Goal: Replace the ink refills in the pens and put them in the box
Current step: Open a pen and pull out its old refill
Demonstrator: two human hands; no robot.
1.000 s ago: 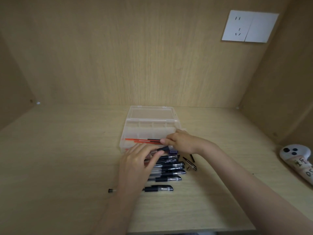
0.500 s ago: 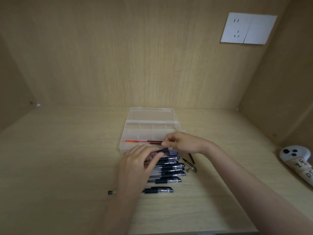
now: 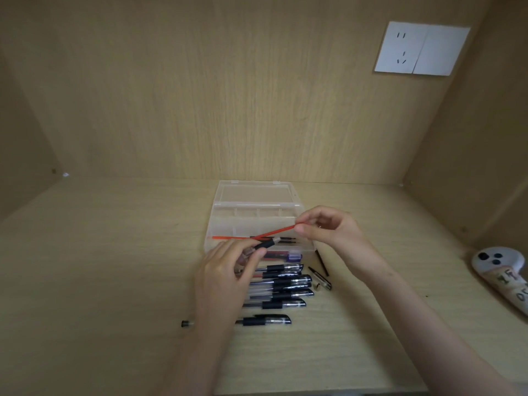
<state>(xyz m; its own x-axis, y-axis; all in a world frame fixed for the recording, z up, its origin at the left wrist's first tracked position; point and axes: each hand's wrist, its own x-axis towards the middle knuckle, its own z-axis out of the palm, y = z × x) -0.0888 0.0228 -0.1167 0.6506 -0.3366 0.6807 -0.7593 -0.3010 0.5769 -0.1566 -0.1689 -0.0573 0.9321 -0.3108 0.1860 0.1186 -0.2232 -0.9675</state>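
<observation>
My left hand (image 3: 225, 270) grips a pen barrel (image 3: 264, 245) with a black grip, tilted up to the right over the box's front edge. My right hand (image 3: 328, 230) pinches the far end of a red refill (image 3: 275, 232) whose lower end meets the barrel's open tip. The clear plastic box (image 3: 257, 215) lies open behind, with another red refill (image 3: 228, 238) and dark refills (image 3: 285, 239) in its front compartment. Several black pens (image 3: 285, 287) lie in a row in front of the box. One more pen (image 3: 265, 320) lies nearest me.
A small pen cap and black parts (image 3: 321, 277) lie right of the pen row. A white controller (image 3: 503, 271) rests at the right edge of the wooden shelf. A wall socket (image 3: 420, 48) is on the back panel. A purple-capped item (image 3: 285, 255) sits by the box front.
My right hand has lifted up and to the right, drawing the red refill out from the pen barrel. My left hand stayed in place holding the barrel, tilting it upward.
</observation>
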